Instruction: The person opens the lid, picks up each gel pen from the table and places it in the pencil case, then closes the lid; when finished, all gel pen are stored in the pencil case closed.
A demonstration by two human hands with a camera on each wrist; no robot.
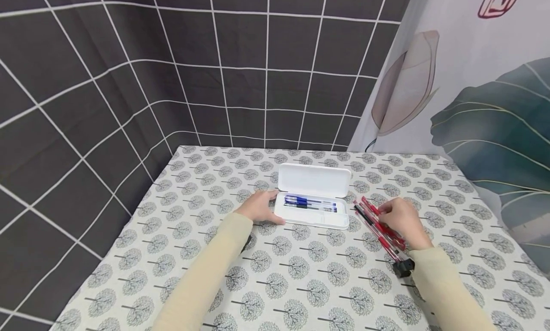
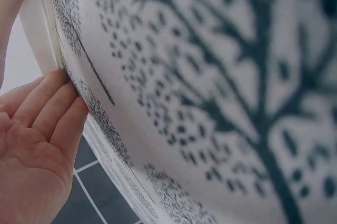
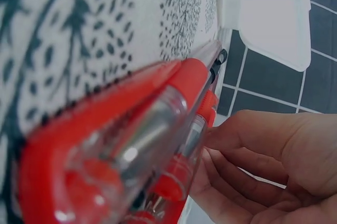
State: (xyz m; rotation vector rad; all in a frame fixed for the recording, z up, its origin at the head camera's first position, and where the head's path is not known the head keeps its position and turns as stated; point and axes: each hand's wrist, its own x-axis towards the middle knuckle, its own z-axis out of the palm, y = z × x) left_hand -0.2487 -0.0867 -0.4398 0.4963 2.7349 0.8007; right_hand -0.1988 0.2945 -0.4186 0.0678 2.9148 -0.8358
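A white pencil case [image 1: 311, 223] lies on the patterned cloth with its lid [image 1: 314, 179] raised at the back. Blue pens [image 1: 307, 203] lie side by side inside it. My left hand [image 1: 259, 208] holds the case's left end, thumb along the front edge and fingers toward the hinge. To the right of the case is a loose pile of red pens [image 1: 380, 235], with a black-gripped one among them. Over this pile, my right hand [image 1: 403, 220] pinches a red pen [image 3: 207, 105] between thumb and fingertips. Other red pens cover part of that pen in the right wrist view.
A cloth with tree prints [image 1: 275, 283] covers the table. Behind it hangs a dark curtain with a white grid [image 1: 240, 82], and at the right a leaf-patterned curtain [image 1: 494, 130]. A small black device [image 1: 403, 268] sits at my right wrist, beside the pens.
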